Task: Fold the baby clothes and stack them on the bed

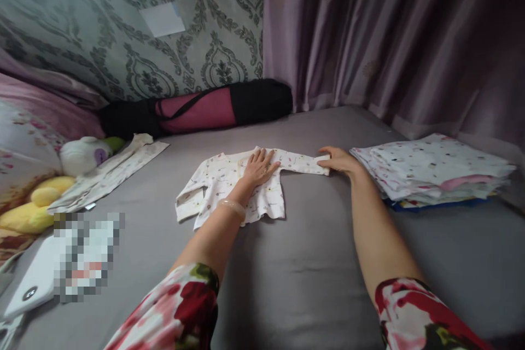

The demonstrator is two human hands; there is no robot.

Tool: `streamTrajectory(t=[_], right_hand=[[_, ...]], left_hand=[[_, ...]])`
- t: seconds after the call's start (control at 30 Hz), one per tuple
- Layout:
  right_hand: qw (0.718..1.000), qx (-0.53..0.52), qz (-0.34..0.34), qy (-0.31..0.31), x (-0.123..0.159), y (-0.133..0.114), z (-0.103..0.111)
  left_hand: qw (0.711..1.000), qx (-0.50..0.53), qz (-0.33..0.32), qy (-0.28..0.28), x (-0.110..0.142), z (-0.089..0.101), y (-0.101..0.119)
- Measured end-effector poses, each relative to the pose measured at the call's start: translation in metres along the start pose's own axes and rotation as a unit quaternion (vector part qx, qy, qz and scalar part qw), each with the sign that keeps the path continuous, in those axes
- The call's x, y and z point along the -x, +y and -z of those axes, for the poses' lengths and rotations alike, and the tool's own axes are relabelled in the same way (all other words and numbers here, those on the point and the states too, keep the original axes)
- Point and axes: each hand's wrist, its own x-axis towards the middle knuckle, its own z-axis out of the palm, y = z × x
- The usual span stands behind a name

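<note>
A small white baby shirt [270, 202] with a scattered print lies spread on the grey bed sheet [311, 273]. My left hand [259, 168] rests flat on its upper chest, fingers spread. The cuff of the sleeve on the right is pinched in my right hand [338, 161], with that sleeve stretched straight out sideways. The other sleeve bends down toward the lower left. Part of the shirt's front is hidden under my left hand and forearm.
To the right sits a stack of folded printed cloths [435, 167]. Small printed pants [110, 172] lie at left beside plush toys [53, 197]. A white device [36, 279] is at the lower left. Along the wall lies a black and maroon long bag [197, 109].
</note>
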Motion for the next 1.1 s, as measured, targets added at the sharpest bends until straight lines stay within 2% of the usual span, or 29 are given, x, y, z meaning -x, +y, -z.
streamTrajectory(t=[0.07,0.17,0.23,0.4,0.47,0.57,0.63,0.67,0.73,0.8,0.87,0.93,1.1], right_hand=[[1.000,-0.009,0.016,0.007,0.002,0.001,0.004],[0.996,0.019,0.036,0.076,-0.001,0.007,0.008],[0.992,0.071,0.032,0.100,-0.004,0.012,0.008],[0.968,0.231,0.010,0.094,-0.005,0.010,0.000],[0.952,0.289,0.002,0.105,0.000,0.002,-0.006],[0.924,0.348,0.006,0.160,0.010,-0.017,-0.024],[0.915,0.347,0.073,0.192,0.016,-0.034,-0.045],[0.919,0.330,0.125,0.178,0.018,-0.042,-0.057],[0.923,0.299,0.216,0.109,0.020,-0.055,-0.082],[0.925,0.289,0.244,0.042,0.021,-0.062,-0.105],[0.926,0.294,0.236,-0.006,0.021,-0.063,-0.120],[0.927,0.303,0.219,-0.026,0.022,-0.060,-0.126],[0.927,0.338,0.163,-0.003,0.025,-0.052,-0.119]], left_hand=[[1.000,0.001,0.000,-0.004,0.000,0.000,0.000],[1.000,-0.002,0.002,-0.007,0.000,0.000,0.001],[1.000,-0.004,0.001,-0.007,0.000,0.000,0.001],[1.000,-0.006,0.004,-0.010,0.000,0.001,0.002],[1.000,-0.005,0.004,-0.010,0.000,0.001,0.002],[1.000,-0.003,0.005,-0.013,0.000,0.002,0.003],[1.000,-0.005,0.008,-0.015,0.000,0.002,0.004],[1.000,-0.006,0.009,-0.014,-0.001,0.001,0.004],[1.000,-0.012,0.008,-0.010,-0.001,0.000,0.003],[1.000,-0.023,0.008,-0.006,-0.001,-0.002,0.003],[0.999,-0.035,0.010,-0.007,-0.002,-0.003,0.002],[0.999,-0.038,0.012,-0.013,-0.002,-0.003,0.001],[1.000,-0.018,0.011,-0.018,-0.001,0.000,0.003]])
